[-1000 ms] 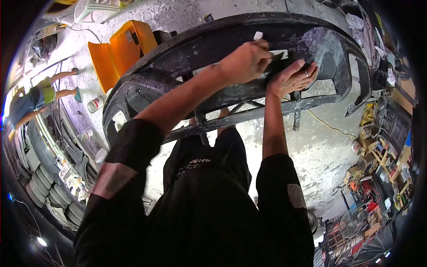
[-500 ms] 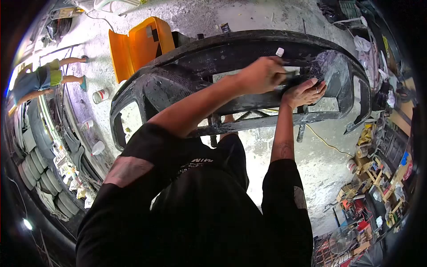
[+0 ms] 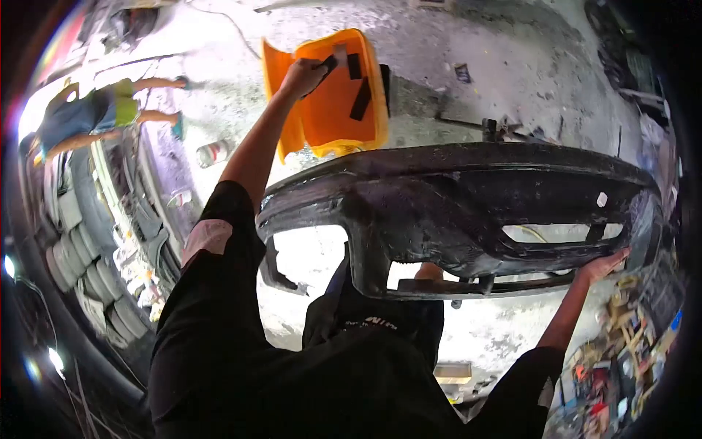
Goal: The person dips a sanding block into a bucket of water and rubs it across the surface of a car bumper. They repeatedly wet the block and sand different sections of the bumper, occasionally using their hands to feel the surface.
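The bumper (image 3: 453,197) hides most of the legs (image 3: 428,271) and part of the right hand (image 3: 603,265), the dark bit (image 3: 331,64) in the left hand (image 3: 303,73) is too small to name, and the bystander (image 3: 88,117) and clutter (image 3: 629,351) at the edges blur out.

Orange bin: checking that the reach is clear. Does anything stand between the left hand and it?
Nothing visible does. The left hand, shut on a small flat tool, is at the rim of the orange bin. The bumper lies nearer the person, with the right hand on it.
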A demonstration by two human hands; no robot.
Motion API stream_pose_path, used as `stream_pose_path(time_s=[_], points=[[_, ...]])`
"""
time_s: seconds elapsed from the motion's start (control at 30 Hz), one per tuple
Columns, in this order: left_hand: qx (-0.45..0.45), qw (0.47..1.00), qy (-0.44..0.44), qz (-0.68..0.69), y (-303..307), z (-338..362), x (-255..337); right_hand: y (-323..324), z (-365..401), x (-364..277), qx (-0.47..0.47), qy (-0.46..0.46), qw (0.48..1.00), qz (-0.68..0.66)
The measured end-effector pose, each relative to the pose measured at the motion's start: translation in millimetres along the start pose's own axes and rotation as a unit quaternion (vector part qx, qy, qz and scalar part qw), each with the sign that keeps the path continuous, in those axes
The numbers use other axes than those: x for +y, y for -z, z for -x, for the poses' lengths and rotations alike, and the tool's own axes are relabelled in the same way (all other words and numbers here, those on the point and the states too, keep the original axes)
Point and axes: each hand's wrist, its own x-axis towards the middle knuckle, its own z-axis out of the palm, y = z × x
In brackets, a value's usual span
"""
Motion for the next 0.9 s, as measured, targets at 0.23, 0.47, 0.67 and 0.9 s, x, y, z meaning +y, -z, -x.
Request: stream_pose_path(time_s=[0.23, 0.47, 0.67, 0.9], points=[[-0.041, 0.949, -0.221, -0.223, -175.6, -150.5, -214.2, 103.4, -112.3, 183.1, 0.004, 0.438, 0.828, 0.349], [-0.272, 0.951, 0.0, -0.148, -253.5, -121.8, -260.8, -11.6, 18.9, -31.2, 0.027, -0.072, 0.973, -0.218], [-0.261, 0.949, 0.016, -0.175, -238.6, -124.3, -248.5, 7.3, 1.2, 8.4, 0.0, 0.004, 0.993, -0.121], [-0.123, 0.963, 0.0, -0.239, -121.0, -151.3, -153.7, -1.9, 9.3, -0.9, 0.044, 0.043, 0.995, -0.076]])
